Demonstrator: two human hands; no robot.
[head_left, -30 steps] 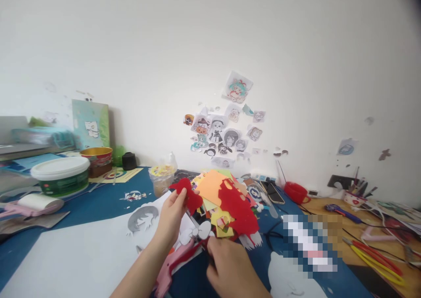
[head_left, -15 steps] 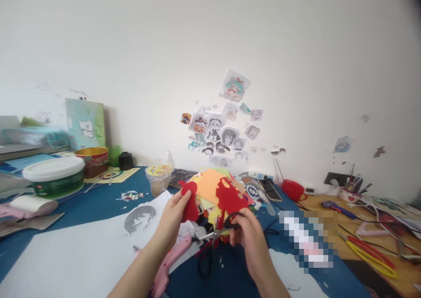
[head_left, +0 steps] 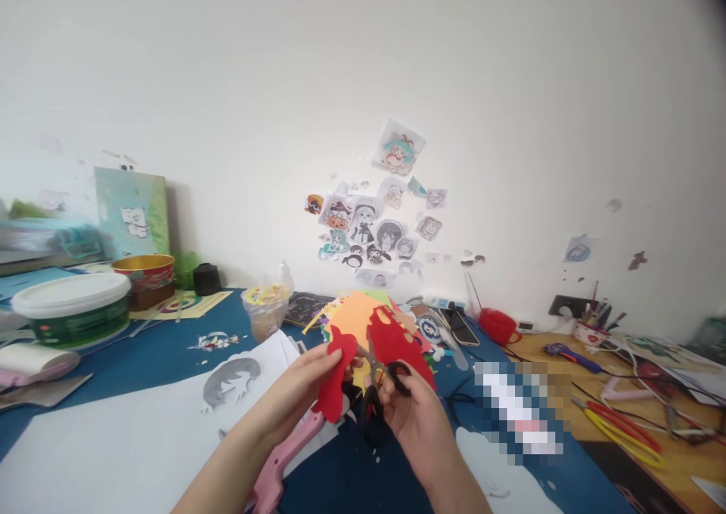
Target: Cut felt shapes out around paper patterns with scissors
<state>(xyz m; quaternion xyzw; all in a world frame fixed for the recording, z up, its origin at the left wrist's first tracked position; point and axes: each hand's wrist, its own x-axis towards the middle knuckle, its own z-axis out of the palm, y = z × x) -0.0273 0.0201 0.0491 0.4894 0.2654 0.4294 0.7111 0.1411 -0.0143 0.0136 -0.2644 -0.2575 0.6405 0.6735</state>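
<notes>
My left hand [head_left: 309, 378] pinches a small cut-out piece of red paper [head_left: 332, 397] with a curved outline. In my right hand [head_left: 414, 412] is a pair of scissors [head_left: 373, 416] with black handles. Their blades point up and left, close to the edge of the red piece; whether they touch it I cannot tell. Just beyond, a larger red sheet [head_left: 397, 344] with holes cut in it lies on a heap of coloured paper, with an orange sheet [head_left: 349, 314] beside it. Under my left forearm rests a pink glue gun [head_left: 277, 457], partly hidden.
White paper [head_left: 113, 446] with a grey hair-like cut-out [head_left: 230, 382] covers the table's left part. Behind are a white-lidded tub [head_left: 71, 310] and a plastic cup [head_left: 265, 310]. At right stand a red mug [head_left: 499, 326], pliers [head_left: 621, 431] and a pen cup [head_left: 590, 331].
The scissors have swung from pointing left to pointing up and left, nearer the red piece. My left hand has turned that piece slightly and shifted right. The view has shifted a little right.
</notes>
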